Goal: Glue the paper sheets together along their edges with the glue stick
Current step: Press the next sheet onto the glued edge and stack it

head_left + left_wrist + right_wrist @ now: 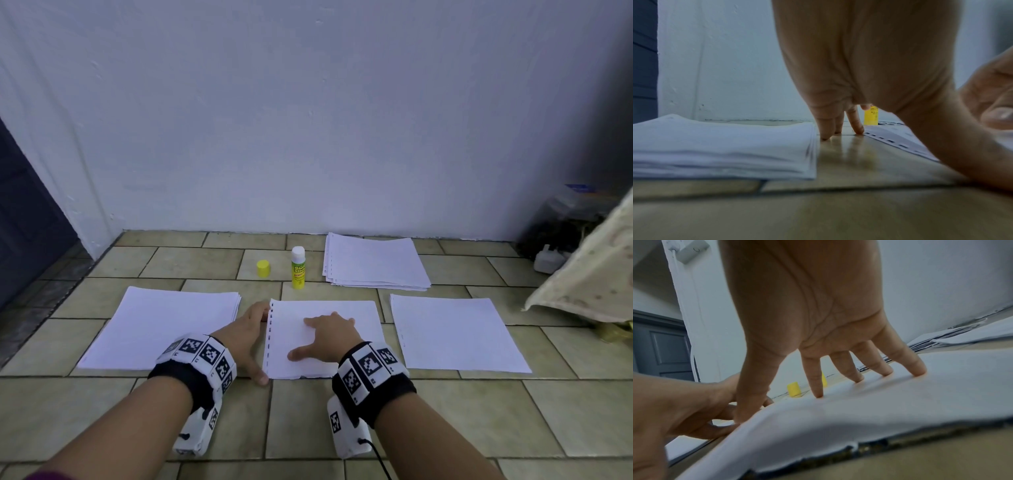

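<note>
The middle paper sheets [342,349], punched along their left edge, lie on the tiled floor. My right hand [322,337] presses on them with straight, spread fingers [918,368]. My left hand [255,342] stands against the punched edge [896,139], with its fingertips [825,129] and thumb on the floor beside the paper. The glue stick [298,267] stands upright and uncapped behind the sheets. Its yellow cap [263,268] sits to its left. Neither hand holds anything.
A paper stack [164,329] lies at the left, a single sheet [455,332] at the right and another stack [375,262] at the back by the wall. A patterned cloth [589,270], a white plug [549,262] and clutter fill the right corner. A dark door [27,219] is at the left.
</note>
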{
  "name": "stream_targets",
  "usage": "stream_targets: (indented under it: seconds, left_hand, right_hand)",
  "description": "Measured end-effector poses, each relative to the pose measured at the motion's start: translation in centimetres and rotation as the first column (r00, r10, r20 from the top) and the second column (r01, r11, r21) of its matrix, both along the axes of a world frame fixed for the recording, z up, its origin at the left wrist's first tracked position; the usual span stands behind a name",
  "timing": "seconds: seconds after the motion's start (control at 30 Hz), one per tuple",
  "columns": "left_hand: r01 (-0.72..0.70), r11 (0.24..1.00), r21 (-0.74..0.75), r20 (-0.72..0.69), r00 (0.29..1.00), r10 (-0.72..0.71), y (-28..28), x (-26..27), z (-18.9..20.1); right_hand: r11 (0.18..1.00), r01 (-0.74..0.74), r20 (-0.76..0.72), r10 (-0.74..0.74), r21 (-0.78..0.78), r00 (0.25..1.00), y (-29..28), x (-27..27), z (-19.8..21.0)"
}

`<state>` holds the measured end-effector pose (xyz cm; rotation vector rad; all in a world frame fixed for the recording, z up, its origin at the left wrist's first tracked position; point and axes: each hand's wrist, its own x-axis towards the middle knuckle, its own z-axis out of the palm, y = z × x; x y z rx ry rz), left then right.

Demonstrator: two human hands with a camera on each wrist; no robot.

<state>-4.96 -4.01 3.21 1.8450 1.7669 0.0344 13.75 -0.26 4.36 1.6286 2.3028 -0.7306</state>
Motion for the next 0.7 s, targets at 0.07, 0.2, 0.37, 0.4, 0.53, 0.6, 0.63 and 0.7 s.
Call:
stream_targets:
  seconds: [0.07,0.2,0.37,0.4,0.53,0.6,0.63,0.7]
  left_hand:
    - [0.035,0.999,-0.015,-0.045,0.998,-0.036,0.0,-0.1,0.1]
    - [0.082,0.997,0.001,-0.16,0.984,-0.08,-0.1,0.0,0.2]
    - [0.083,0.996,0.038,-0.105,0.991,-0.078,0.3,0.4,0.2]
    - [0.078,0.996,0.045,-0.107,0.992,-0.073,0.3,0.5,0.1]
    - [0.054,0.998,0.03,-0.127,0.991,-0.05,0.3,0.8,0.3]
    - [0.06,0.998,0.033,-0.132,0.99,-0.055,0.4,0.8,0.2]
    - [0.069,0.997,0.034,-0.139,0.988,-0.063,0.4,0.8,0.2]
    - [0.083,0.996,0.018,-0.158,0.984,-0.079,0.5,0.8,0.3]
  right_hand:
    - [1.0,-0.012,-0.003,0.012,0.001,1.0,-0.2,0.0,0.5]
    - [1.0,0.0,-0.005,-0.001,-0.005,1.0,-0.3,0.0,0.9]
    - [0.999,0.036,-0.011,-0.036,0.003,0.999,-0.3,0.0,1.2]
    - [0.999,0.034,-0.002,-0.034,0.0,0.999,-0.2,0.0,1.1]
    - [1.0,0.03,0.035,-0.029,-0.005,0.999,-0.3,-0.1,1.4]
    - [1.0,0.022,0.067,-0.023,0.005,0.997,-0.6,-0.2,1.6]
    - [1.0,0.019,0.081,-0.02,0.013,0.997,-0.6,-0.3,1.6]
    - [0.999,0.045,0.091,-0.047,0.027,0.995,-0.7,-0.7,1.3]
